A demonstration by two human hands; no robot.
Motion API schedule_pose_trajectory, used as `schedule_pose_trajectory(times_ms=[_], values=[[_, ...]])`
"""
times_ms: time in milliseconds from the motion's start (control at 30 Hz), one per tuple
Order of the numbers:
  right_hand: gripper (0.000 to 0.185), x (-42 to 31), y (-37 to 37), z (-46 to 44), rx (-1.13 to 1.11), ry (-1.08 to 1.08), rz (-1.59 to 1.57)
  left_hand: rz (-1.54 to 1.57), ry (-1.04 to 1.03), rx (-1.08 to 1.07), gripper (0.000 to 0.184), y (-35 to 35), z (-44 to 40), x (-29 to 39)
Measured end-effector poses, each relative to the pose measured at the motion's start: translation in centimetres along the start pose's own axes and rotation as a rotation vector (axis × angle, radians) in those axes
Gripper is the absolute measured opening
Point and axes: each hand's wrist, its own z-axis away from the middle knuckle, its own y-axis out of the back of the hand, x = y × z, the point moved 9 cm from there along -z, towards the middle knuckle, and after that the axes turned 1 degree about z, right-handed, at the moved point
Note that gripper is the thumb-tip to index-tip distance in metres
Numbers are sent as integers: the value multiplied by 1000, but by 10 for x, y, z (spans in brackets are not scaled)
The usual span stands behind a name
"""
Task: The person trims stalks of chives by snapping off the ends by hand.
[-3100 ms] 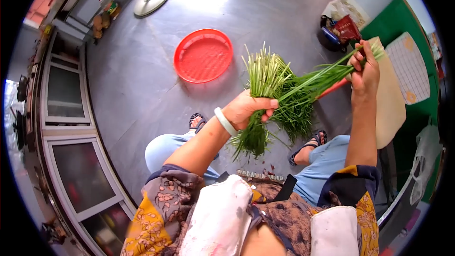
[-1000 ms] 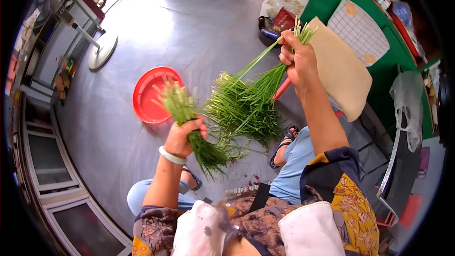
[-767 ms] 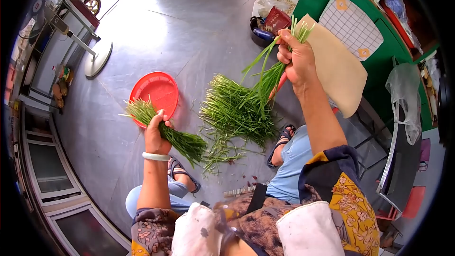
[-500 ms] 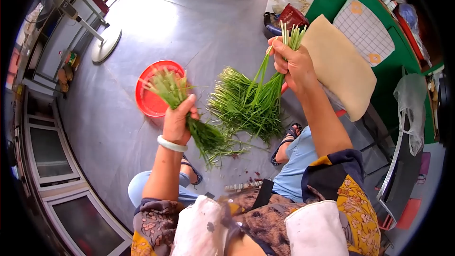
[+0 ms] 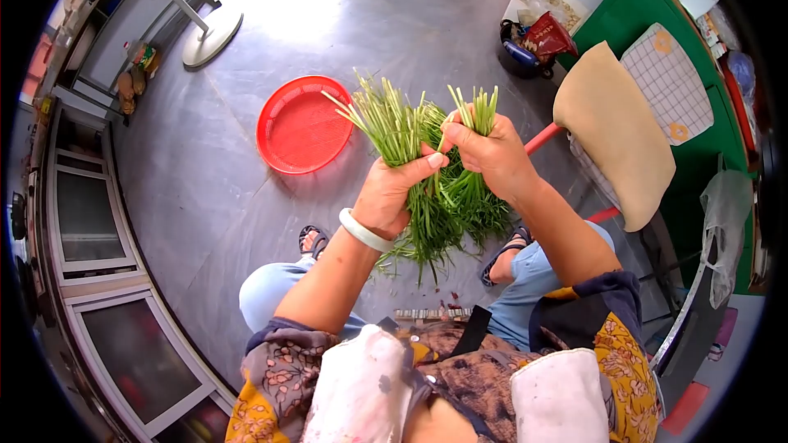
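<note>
Plainly, greens (image 5: 396, 127) are outside the basket (image 5: 305, 125).

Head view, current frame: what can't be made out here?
In the head view:
Pile of greens: partly hidden by the left hand, right hand and their bunches.
Stem count in either bunch: hidden by overlap.
Standing fan: head partly cut off by the top edge.
Red packet: print too small to read.
</note>
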Motion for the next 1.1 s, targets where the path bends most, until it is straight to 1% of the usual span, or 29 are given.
schedule_pose_trajectory(times_ms=[33,133,233,267,367,467,567,600,700,833,867,967,1100], values=[[9,1,0,1,7,-6,13,10,5,14,16,1,0,0],[9,-10,-6,5,8,101,83,27,10,38,17,3,2,-2],[9,-16,-19,9,-87,193,133,32,7,28,17,0,3,0],[11,-9,-19,6,-103,185,74,41,14,29,16,-3,4,2],[11,-6,-10,5,-33,135,75,32,26,29,15,0,4,-2],[11,-13,-1,7,56,128,227,-5,27,20,18,2,2,-2],[11,-6,6,1,7,129,154,3,55,-17,19,4,0,-3],[15,-1,10,-2,7,87,134,14,68,-34,19,4,-1,-5],[15,-12,26,-8,9,90,2,-1,99,-31,18,6,2,-11],[14,-14,15,-1,6,79,48,23,89,14,18,11,3,-9],[13,-11,10,2,-14,43,73,15,79,16,18,11,3,-7],[9,-16,-6,5,-45,127,274,22,47,24,18,10,2,-6],[9,-5,-12,4,-38,103,113,25,36,37,19,8,2,-8]])
